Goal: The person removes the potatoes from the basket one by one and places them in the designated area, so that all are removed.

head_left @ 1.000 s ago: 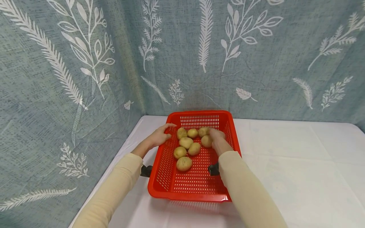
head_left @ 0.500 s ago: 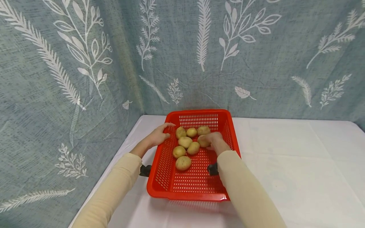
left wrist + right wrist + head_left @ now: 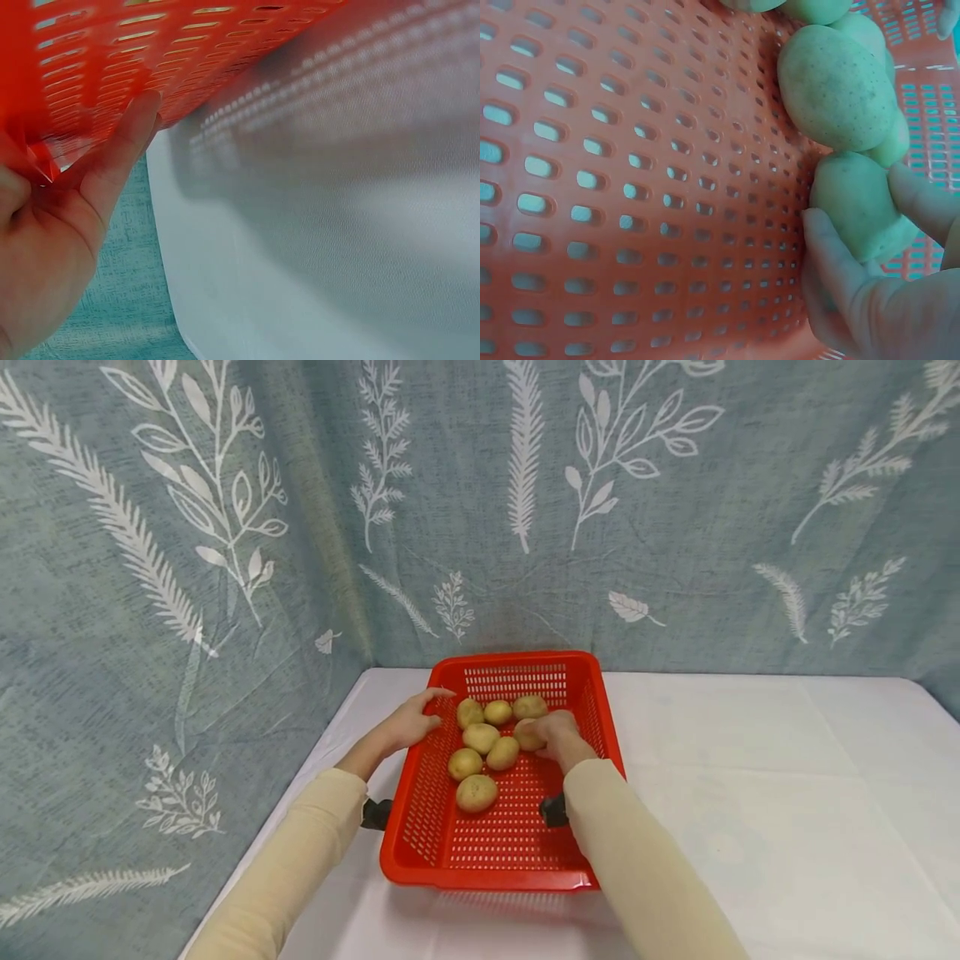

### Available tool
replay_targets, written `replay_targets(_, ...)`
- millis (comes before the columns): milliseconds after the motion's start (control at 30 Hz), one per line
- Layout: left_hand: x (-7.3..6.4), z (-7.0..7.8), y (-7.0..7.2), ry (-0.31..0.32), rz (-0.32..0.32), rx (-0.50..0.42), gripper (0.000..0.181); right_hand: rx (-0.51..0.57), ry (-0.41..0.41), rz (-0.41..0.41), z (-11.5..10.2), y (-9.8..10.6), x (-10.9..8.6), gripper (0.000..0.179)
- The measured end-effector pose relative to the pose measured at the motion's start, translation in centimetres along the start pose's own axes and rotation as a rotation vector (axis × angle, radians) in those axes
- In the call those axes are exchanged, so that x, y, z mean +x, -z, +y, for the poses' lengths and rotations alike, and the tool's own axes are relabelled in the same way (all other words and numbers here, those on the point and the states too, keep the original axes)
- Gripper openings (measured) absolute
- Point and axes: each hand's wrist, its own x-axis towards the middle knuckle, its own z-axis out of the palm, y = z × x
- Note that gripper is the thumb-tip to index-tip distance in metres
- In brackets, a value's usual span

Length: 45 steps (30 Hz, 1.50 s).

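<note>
Head view shows one red basket (image 3: 495, 879) holding eight potatoes (image 3: 476, 793): seven loose, one gripped between curled thumb and fingers of the right hand (image 3: 558, 733). The left hand (image 3: 405, 722) clasps the basket's left wall, fingers parted around it.

The place is a curtained-off corner: blue-grey fabric (image 3: 697, 518) printed with white leaves and sprigs hangs along the back and the left side, enclosing a white, faintly creased surface (image 3: 750, 760). Whether it stands in a home, studio or lab cannot be told.
</note>
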Motion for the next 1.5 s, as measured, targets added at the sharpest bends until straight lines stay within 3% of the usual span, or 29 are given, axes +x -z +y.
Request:
replay_targets(333,-0.1,-0.2,0.1,0.002,-0.02,0.007,0.05,-0.112,-0.018,0.017,-1.4,0.9,-0.2,0.049)
replay_targets(500,0.1,-0.1,0.0,-0.012,-0.025,0.011,0.051,-0.117,0.015,-0.032,-2.5,2.2,-0.5,0.045)
replay_targets(733,0.1,-0.1,0.2,-0.026,-0.028,0.011,0.051,-0.243,0.06,-0.172,-4.9,3.8,0.1,0.039)
replay_targets(867,0.1,-0.1,0.1,-0.019,-0.027,0.0,0.051,-0.118,0.086,-0.174,-6.4,3.9,-0.5,0.036)
replay_targets(933,0.1,-0.1,0.1,-0.013,-0.027,-0.005,0.051,-0.066,0.096,-0.18,-7.3,4.1,-1.9,0.039)
replay_targets(1067,0.1,-0.2,0.0,-0.002,-0.024,-0.015,0.051,-0.04,0.126,-0.234,-8.2,4.7,-2.3,0.05)
replay_targets(1500,0.2,-0.3,0.0,-0.012,-0.025,-0.01,0.051,0.086,0.164,-0.357,-9.9,8.0,-1.9,0.056)
